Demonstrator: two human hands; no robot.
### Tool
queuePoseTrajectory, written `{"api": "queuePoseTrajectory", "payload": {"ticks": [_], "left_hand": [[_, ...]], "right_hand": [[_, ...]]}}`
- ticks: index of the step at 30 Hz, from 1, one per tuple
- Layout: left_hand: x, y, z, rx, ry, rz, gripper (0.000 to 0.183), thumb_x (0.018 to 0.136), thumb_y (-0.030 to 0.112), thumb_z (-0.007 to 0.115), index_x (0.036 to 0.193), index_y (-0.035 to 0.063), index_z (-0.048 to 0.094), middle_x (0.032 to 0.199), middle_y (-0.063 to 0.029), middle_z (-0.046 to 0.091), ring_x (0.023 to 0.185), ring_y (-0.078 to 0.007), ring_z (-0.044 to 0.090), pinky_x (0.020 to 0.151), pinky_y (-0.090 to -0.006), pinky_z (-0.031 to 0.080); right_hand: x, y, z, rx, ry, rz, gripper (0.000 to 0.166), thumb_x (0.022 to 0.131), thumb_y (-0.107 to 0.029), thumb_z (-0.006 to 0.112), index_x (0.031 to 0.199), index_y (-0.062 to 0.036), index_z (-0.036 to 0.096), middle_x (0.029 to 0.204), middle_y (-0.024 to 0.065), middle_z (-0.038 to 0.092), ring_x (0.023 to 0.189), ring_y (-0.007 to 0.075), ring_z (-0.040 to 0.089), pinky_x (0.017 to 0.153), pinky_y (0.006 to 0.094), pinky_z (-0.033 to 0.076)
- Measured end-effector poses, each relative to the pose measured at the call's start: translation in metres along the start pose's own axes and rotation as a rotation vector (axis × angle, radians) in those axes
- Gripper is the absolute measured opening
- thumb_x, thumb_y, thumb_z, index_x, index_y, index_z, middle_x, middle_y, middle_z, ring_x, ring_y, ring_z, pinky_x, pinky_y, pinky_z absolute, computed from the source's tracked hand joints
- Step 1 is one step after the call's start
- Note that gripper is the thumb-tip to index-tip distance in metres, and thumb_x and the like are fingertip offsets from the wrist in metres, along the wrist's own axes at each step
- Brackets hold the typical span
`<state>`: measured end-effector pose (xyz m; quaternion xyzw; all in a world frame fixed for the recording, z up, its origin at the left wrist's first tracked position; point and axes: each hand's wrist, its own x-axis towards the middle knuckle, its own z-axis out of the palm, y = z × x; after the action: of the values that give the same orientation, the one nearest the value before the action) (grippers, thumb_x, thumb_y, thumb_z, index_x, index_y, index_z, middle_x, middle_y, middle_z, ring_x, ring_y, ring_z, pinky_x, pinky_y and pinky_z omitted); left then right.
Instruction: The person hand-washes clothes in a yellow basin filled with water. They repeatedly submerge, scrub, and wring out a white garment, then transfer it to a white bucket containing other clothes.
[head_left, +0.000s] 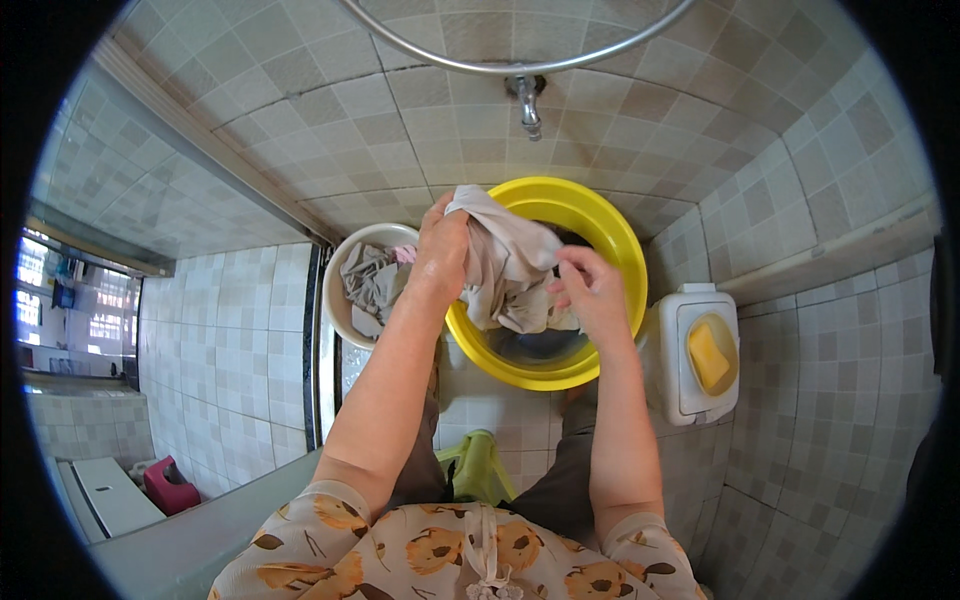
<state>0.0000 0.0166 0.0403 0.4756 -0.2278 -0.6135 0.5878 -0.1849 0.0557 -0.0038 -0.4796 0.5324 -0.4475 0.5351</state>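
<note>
A pale, wet-looking cloth garment (510, 277) hangs in folds over the left part of a round yellow plastic basin (622, 300). My left hand (442, 251) grips its upper left edge, with the fingers wrapped behind the fabric. At the garment's right side, my right hand (592, 289) has bent fingers, with thumb and forefinger near the cloth; whether they pinch it is not plain. Inside the basin, dark contents (536, 346) show partly beneath the garment.
Left of the basin stands a white tub (334, 300) with grey and pink cloths (371, 277). A yellow soap bar (706, 355) lies in a dish on a white lidded bin (679, 405). A metal tap (529, 112) juts from the wall. A green plastic stool (480, 465) is below me.
</note>
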Motion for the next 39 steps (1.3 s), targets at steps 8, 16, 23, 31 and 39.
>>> {"api": "queuePoseTrajectory", "payload": {"ticks": [8, 16, 23, 31, 39], "left_hand": [[-0.009, 0.011, 0.004, -0.438, -0.115, 0.009, 0.029, 0.089, 0.008, 0.041, 0.118, 0.0067, 0.045, 0.108, -0.0067, 0.054, 0.099, -0.0204, 0.054, 0.083, -0.0331, 0.046], [-0.017, 0.025, -0.002, -0.664, -0.303, 0.006, 0.031, 0.09, 0.012, 0.041, 0.121, 0.01, 0.045, 0.116, -0.0065, 0.052, 0.11, -0.0234, 0.048, 0.096, -0.0378, 0.038], [-0.014, 0.025, -0.005, -0.639, -0.25, 0.053, 0.035, 0.089, 0.013, 0.042, 0.123, 0.0057, 0.042, 0.123, -0.0121, 0.048, 0.115, -0.0265, 0.045, 0.099, -0.042, 0.033], [-0.019, 0.013, 0.008, -0.343, -0.201, -0.047, 0.032, 0.088, 0.009, 0.044, 0.12, 0.0029, 0.044, 0.115, -0.012, 0.053, 0.107, -0.0225, 0.051, 0.092, -0.0376, 0.04], [-0.045, -0.004, 0.021, 0.11, -0.546, -0.151, 0.02, 0.089, 0.013, 0.047, 0.1, 0.0042, 0.06, 0.085, -0.0009, 0.063, 0.072, -0.0082, 0.06, 0.062, -0.0229, 0.048]], "right_hand": [[-0.007, 0.028, 0.031, -0.902, -0.508, 0.056, 0.057, 0.069, -0.048, 0.062, 0.096, 0.0012, 0.059, 0.091, 0.0212, 0.061, 0.088, 0.0357, 0.056, 0.08, 0.0369, 0.044], [0.001, 0.009, 0.041, -0.017, -0.011, 0.237, 0.039, 0.08, -0.005, 0.041, 0.119, -0.004, 0.045, 0.096, 0.0152, 0.06, 0.055, 0.0204, 0.063, 0.038, 0.0252, 0.046], [0.014, 0.006, -0.001, 0.423, 0.326, -0.256, 0.021, 0.089, -0.008, 0.041, 0.105, 0.0025, 0.049, 0.091, 0.0152, 0.061, 0.07, 0.0232, 0.062, 0.058, 0.031, 0.052], [0.002, -0.005, -0.027, 0.213, 0.62, -0.538, 0.027, 0.09, -0.018, 0.043, 0.105, 0.0026, 0.052, 0.099, 0.0112, 0.058, 0.089, 0.0181, 0.057, 0.079, 0.0271, 0.045], [-0.002, -0.028, -0.04, 0.663, 0.401, -0.53, 0.038, 0.091, -0.029, 0.041, 0.113, 0.0004, 0.049, 0.108, 0.0105, 0.054, 0.099, 0.0191, 0.052, 0.088, 0.0299, 0.042]]}}
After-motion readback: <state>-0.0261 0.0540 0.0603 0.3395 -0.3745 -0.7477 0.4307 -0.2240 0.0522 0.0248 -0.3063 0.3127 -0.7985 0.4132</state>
